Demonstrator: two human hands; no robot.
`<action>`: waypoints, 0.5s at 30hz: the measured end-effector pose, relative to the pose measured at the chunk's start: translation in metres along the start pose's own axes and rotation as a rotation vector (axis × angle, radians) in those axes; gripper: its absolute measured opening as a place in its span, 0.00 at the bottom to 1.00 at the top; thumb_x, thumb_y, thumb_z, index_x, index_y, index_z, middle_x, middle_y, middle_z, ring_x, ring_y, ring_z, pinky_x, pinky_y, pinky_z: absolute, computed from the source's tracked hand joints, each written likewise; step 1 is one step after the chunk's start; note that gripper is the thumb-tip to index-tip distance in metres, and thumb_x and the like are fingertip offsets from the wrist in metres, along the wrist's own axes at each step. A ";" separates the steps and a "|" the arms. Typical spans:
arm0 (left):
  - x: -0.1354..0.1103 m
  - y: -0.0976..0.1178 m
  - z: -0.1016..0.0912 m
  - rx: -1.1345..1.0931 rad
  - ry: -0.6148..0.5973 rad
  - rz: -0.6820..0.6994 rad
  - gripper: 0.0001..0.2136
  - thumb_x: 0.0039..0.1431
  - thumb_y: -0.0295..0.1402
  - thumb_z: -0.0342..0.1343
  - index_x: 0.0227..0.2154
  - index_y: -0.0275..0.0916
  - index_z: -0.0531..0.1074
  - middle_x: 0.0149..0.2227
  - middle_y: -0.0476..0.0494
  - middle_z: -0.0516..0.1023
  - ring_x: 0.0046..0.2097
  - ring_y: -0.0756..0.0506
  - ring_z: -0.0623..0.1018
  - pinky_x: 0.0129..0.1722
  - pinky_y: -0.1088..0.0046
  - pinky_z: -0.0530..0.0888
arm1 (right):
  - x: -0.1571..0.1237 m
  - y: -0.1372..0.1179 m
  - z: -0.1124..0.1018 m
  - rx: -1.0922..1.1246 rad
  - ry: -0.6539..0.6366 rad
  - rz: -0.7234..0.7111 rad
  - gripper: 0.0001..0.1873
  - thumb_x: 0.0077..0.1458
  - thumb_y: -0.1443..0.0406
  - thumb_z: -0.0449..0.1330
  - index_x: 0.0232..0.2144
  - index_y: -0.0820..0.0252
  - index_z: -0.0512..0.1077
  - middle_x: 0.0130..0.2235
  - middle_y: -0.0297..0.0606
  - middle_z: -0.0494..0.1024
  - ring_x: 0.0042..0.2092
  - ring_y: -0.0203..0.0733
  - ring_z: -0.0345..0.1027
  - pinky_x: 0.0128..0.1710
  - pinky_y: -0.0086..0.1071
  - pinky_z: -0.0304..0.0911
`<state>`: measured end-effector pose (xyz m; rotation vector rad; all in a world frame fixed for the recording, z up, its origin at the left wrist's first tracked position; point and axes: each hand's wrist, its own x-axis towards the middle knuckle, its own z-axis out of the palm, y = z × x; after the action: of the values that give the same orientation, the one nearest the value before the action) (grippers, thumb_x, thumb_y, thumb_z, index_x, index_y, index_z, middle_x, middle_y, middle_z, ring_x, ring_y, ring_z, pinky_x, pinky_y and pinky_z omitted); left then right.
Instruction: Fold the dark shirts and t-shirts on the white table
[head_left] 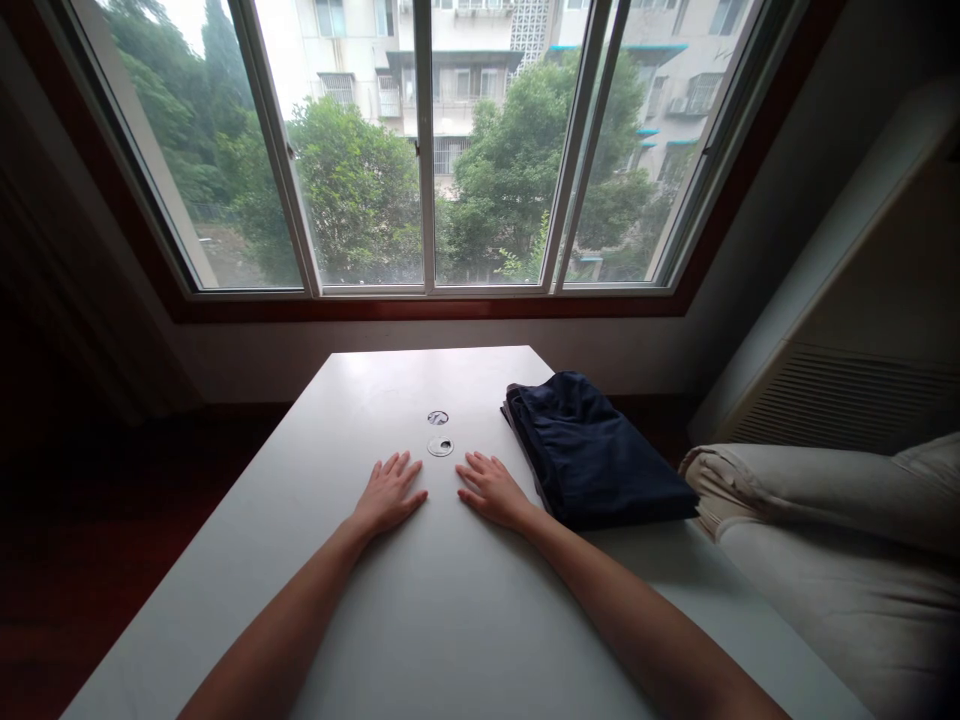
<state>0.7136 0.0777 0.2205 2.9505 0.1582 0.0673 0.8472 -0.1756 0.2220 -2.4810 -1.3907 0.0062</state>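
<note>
My left hand (390, 492) lies palm down on the white table (247, 530), fingers spread and holding nothing. Just to its right, my right hand (492, 488) rests flat on the same surface, also open and bare. Beyond the fingertips, two round discs are set in or on the tabletop: a nearer ring-like one (440, 447) with a dark spot, and a smaller shiny one (438, 418) behind it. A folded stack of dark navy cloth (600, 455), probably garments, lies right of my right hand, apart from the fingers and close to the right forearm.
A beige padded sofa (832, 500) stands against the table's right side. Behind the far edge are a wall and a wide window (431, 292) with a red-brown frame. A tall pale appliance with a slatted grille (825, 395) stands at the right. Dark reddish floor (112, 560) shows on the left.
</note>
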 end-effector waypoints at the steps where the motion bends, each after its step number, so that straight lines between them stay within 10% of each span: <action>1: 0.000 0.000 0.000 -0.001 0.000 -0.002 0.34 0.68 0.57 0.45 0.71 0.49 0.58 0.76 0.41 0.49 0.75 0.34 0.49 0.72 0.47 0.45 | 0.000 0.000 0.000 -0.001 0.000 0.001 0.30 0.69 0.49 0.53 0.67 0.51 0.66 0.72 0.46 0.57 0.73 0.55 0.47 0.71 0.53 0.42; 15: -0.002 -0.001 0.000 -0.021 0.003 0.001 0.34 0.68 0.58 0.44 0.71 0.48 0.58 0.76 0.41 0.49 0.75 0.34 0.48 0.72 0.48 0.44 | 0.001 0.000 0.001 -0.008 -0.002 -0.006 0.30 0.69 0.49 0.53 0.68 0.51 0.66 0.72 0.47 0.57 0.73 0.55 0.47 0.71 0.54 0.43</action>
<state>0.7118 0.0782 0.2207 2.9293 0.1555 0.0737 0.8476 -0.1745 0.2209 -2.4844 -1.4015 0.0024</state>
